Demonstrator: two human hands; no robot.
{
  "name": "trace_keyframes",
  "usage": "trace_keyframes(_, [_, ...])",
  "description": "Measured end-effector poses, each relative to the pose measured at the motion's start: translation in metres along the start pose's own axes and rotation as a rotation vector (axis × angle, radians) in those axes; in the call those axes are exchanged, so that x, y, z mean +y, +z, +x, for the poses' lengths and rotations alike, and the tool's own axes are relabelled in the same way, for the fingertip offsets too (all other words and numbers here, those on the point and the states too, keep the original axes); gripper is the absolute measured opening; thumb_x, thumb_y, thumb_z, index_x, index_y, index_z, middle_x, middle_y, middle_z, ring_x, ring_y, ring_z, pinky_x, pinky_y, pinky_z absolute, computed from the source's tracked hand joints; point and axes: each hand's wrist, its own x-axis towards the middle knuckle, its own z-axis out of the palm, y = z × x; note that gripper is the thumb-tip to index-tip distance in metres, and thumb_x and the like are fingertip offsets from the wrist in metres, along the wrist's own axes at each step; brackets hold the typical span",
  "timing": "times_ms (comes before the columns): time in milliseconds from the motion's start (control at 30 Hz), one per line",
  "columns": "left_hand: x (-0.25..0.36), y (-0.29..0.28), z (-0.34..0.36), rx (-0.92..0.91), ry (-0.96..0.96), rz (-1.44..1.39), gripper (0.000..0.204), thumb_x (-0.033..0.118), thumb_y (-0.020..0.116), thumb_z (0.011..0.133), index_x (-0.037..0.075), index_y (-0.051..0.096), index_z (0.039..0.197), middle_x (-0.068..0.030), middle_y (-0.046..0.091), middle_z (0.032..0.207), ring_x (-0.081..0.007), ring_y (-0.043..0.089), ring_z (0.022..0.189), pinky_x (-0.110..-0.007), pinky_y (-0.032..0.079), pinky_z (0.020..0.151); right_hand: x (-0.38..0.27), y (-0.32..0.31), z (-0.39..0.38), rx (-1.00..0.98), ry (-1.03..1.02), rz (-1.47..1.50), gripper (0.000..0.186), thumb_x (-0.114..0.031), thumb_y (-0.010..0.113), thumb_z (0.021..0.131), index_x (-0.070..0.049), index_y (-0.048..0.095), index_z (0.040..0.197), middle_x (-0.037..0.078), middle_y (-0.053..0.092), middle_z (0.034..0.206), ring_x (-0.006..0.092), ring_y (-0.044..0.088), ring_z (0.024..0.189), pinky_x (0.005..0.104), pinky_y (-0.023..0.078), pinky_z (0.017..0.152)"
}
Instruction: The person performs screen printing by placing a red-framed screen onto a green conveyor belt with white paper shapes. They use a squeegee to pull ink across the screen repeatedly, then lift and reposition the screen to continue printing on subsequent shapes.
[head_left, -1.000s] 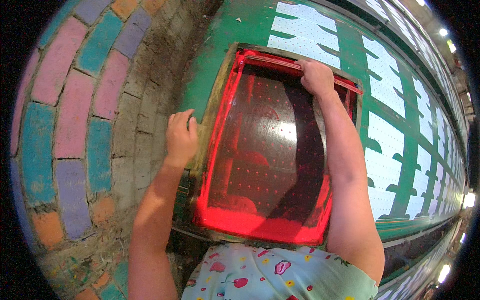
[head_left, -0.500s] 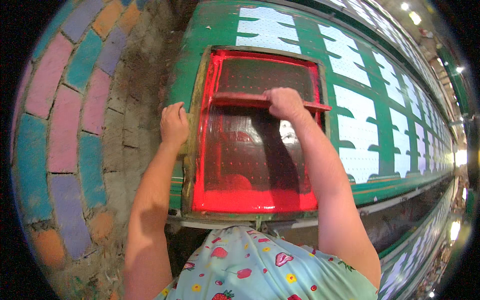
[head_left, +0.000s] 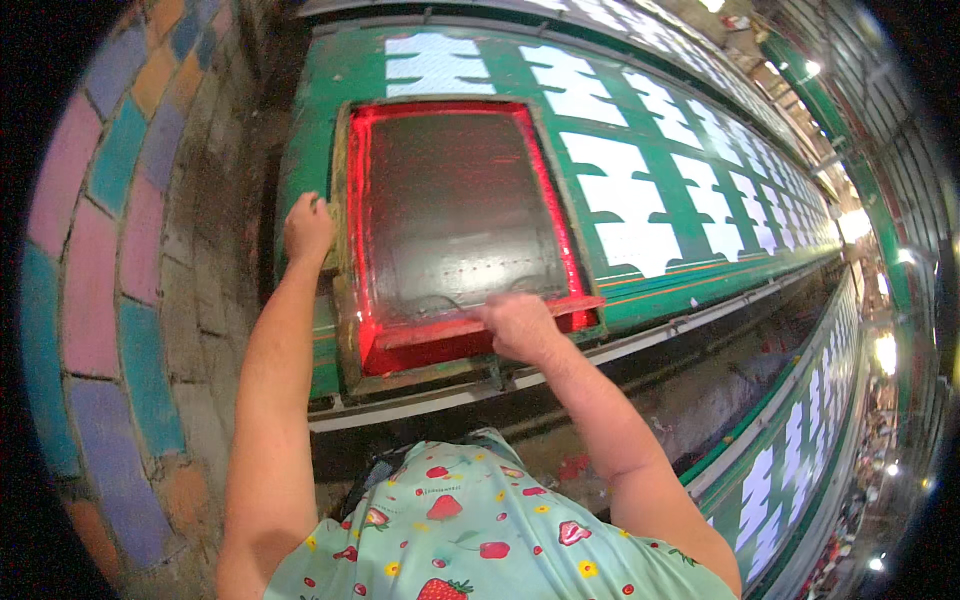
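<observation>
A wooden screen printing frame [head_left: 341, 190] lies on the green table, its dark mesh [head_left: 450, 180] bordered with wet red ink. My right hand [head_left: 520, 325] is closed around a long red squeegee [head_left: 570, 308], which lies across the near end of the mesh. Red ink [head_left: 420, 357] pools between the squeegee and the near side of the frame. At the frame's left edge, my left hand [head_left: 309, 228] is curled closed; what its fingers hold, if anything, is hidden.
White cut fabric pieces [head_left: 625, 200] lie in rows along the green table [head_left: 660, 290]. A wall of painted blocks [head_left: 95, 240] stands close on the left. Another table with white pieces [head_left: 770, 490] is at the lower right, across a dark gap.
My right hand has drawn the squeegee from the far part of the mesh to its near end. My left hand stays at the frame's left side. The view has shifted.
</observation>
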Motion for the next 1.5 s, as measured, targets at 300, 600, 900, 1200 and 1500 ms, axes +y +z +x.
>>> trace_keyframes(300, [0.002, -0.004, -0.074, 0.066, -0.387, -0.331, 0.054, 0.046, 0.087, 0.094, -0.004, 0.082, 0.115, -0.019, 0.083, 0.105, -0.0365, 0.079, 0.096, -0.049, 0.058, 0.09, -0.021, 0.026, -0.056, 0.18, -0.08, 0.166, 0.073, -0.063, 0.082, 0.087, -0.005, 0.075, 0.131, 0.02, 0.069, 0.124, 0.0398, 0.066, 0.121, 0.0551, 0.051, 0.106])
trace_keyframes(600, [0.013, -0.003, -0.095, 0.17, -0.291, -0.067, 0.051, 0.031, 0.095, 0.087, -0.005, 0.078, 0.12, -0.0205, 0.083, 0.111, -0.0367, 0.079, 0.1, -0.047, 0.059, 0.094, 0.056, 0.023, -0.104, 0.428, -0.29, 0.462, 0.059, -0.044, 0.082, 0.097, -0.004, 0.073, 0.139, 0.022, 0.067, 0.147, 0.0445, 0.061, 0.139, 0.0559, 0.049, 0.12])
trace_keyframes(900, [0.02, -0.008, -0.09, 0.098, -0.432, -0.134, 0.045, 0.026, 0.091, 0.092, -0.006, 0.078, 0.122, -0.0187, 0.082, 0.114, -0.0326, 0.076, 0.103, -0.044, 0.056, 0.095, 0.192, 0.051, -0.12, 0.598, 0.292, 0.514, 0.052, -0.011, 0.086, 0.089, -0.002, 0.074, 0.138, 0.029, 0.067, 0.149, 0.047, 0.059, 0.141, 0.0537, 0.047, 0.123])
trace_keyframes(1200, [0.044, -0.015, -0.094, 0.116, -0.468, -0.072, 0.043, 0.018, 0.087, 0.095, -0.006, 0.075, 0.129, -0.0148, 0.08, 0.122, -0.0295, 0.073, 0.107, -0.041, 0.054, 0.099, 0.225, 0.061, -0.069, 0.498, 0.474, 0.697, 0.066, -0.011, 0.088, 0.087, -0.003, 0.067, 0.149, 0.023, 0.075, 0.13, 0.0409, 0.073, 0.115, 0.0473, 0.058, 0.103])
trace_keyframes(1500, [0.042, -0.017, -0.103, 0.094, -0.515, -0.25, 0.035, 0.012, 0.083, 0.099, -0.004, 0.074, 0.128, -0.0104, 0.079, 0.119, -0.0242, 0.072, 0.106, -0.038, 0.054, 0.099, 0.222, 0.058, -0.044, 0.54, 0.499, 0.574, 0.063, -0.002, 0.084, 0.083, -0.01, 0.071, 0.144, 0.016, 0.071, 0.105, 0.0346, 0.071, 0.095, 0.0443, 0.059, 0.087])
